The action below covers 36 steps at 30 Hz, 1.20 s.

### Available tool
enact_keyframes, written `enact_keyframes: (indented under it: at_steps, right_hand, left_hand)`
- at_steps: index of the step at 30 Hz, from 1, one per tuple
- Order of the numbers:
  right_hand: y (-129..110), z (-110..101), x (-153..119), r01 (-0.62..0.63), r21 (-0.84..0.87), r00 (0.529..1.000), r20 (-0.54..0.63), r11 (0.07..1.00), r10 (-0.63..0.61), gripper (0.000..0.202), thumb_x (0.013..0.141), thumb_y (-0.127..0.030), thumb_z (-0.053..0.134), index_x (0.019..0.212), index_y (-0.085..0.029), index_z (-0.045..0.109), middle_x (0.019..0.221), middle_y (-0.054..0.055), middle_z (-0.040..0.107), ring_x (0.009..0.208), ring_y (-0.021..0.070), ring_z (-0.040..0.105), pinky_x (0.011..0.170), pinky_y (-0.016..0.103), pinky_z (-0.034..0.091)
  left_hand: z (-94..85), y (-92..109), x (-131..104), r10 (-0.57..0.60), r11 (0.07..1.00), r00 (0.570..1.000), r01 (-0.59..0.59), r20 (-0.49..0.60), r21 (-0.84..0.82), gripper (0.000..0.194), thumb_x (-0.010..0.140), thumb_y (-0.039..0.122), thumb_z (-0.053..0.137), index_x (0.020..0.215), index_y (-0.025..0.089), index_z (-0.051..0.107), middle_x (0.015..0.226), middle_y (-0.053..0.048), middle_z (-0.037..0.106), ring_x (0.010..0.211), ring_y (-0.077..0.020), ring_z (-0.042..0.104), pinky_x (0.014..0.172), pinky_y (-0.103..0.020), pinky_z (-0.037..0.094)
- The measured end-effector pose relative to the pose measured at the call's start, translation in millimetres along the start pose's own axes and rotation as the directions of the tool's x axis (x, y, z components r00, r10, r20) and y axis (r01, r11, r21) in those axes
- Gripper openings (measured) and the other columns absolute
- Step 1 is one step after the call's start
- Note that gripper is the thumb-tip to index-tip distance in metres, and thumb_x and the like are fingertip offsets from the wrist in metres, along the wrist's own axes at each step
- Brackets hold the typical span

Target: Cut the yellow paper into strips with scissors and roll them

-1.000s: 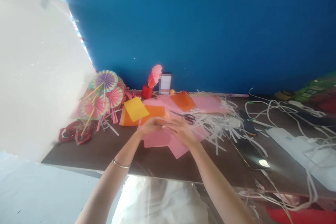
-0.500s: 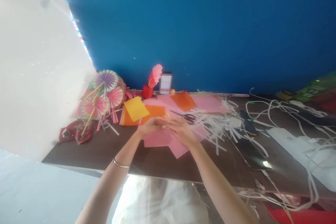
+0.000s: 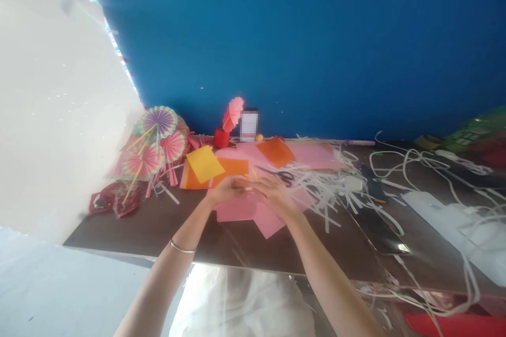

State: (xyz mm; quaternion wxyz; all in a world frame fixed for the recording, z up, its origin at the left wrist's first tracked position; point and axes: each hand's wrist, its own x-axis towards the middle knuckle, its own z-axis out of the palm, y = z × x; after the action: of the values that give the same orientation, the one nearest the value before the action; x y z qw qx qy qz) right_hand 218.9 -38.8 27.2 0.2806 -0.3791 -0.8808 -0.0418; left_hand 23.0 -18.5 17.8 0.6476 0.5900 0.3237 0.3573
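Observation:
My left hand (image 3: 230,190) and my right hand (image 3: 272,195) meet over pink paper (image 3: 237,209) near the middle of the table. The fingers of both are closed around a small yellow-orange piece of paper (image 3: 250,175), mostly hidden by them. Just behind my right hand lies a pair of dark scissors (image 3: 283,175). A yellow square sheet (image 3: 205,164) rests on orange paper (image 3: 233,166) to the left of the hands. Farther back is another orange sheet (image 3: 275,151).
Folded paper fans (image 3: 158,122) stand at the left, above a red item in clear wrap (image 3: 118,198). White paper strips (image 3: 324,189), a dark phone (image 3: 377,231) and white cables (image 3: 411,160) cover the right. A lit phone (image 3: 249,126) leans on the blue wall (image 3: 308,47).
Both hands remain nearly in place over the pink paper, with only a slight shift of the right fingers.

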Motion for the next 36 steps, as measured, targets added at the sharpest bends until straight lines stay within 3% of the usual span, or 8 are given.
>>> enact_keyframes:
  at_steps: [11, 21, 36]
  right_hand:
    - [5.8, -2.2, -3.1, 0.031, 0.015, 0.994, -0.102, 0.999, -0.029, 0.029, 0.085, -0.01, 0.044, 0.093, -0.026, 0.067, 0.092, 0.002, 0.066, 0.088, 0.0175, 0.055, 0.079, 0.034, 0.038]
    - [4.2, -4.1, -3.0, 0.038, -0.134, 0.981, -0.185, 0.99, -0.063, 0.04, 0.075, 0.0, 0.044, 0.094, -0.025, 0.068, 0.096, 0.003, 0.066, 0.086, 0.0177, 0.054, 0.074, 0.032, 0.037]
    - [4.6, -2.7, -2.5, 0.023, -0.143, 0.979, -0.199, 0.99, -0.052, 0.039, 0.078, -0.001, 0.046, 0.096, -0.027, 0.069, 0.094, 0.002, 0.067, 0.085, 0.0172, 0.053, 0.074, 0.03, 0.036]
  left_hand:
    - [-9.1, -2.6, 0.2, -0.009, 0.999, 0.999, 0.011, 0.042, -0.037, 0.044, 0.062, 0.025, 0.075, 0.102, 0.014, 0.061, 0.086, -0.009, 0.069, 0.081, -0.0216, 0.066, 0.082, -0.043, 0.048]
    - [-6.1, 4.6, -2.1, -0.026, 0.997, 0.998, 0.03, 0.053, -0.076, 0.045, 0.06, 0.026, 0.077, 0.101, 0.014, 0.064, 0.086, -0.007, 0.069, 0.084, -0.0216, 0.065, 0.083, -0.041, 0.049]
    - [-4.9, 6.0, -2.8, -0.104, 0.995, 0.994, 0.104, 0.035, 0.0, 0.049, 0.06, 0.028, 0.076, 0.104, 0.013, 0.063, 0.091, -0.012, 0.069, 0.086, -0.0225, 0.066, 0.086, -0.041, 0.048]
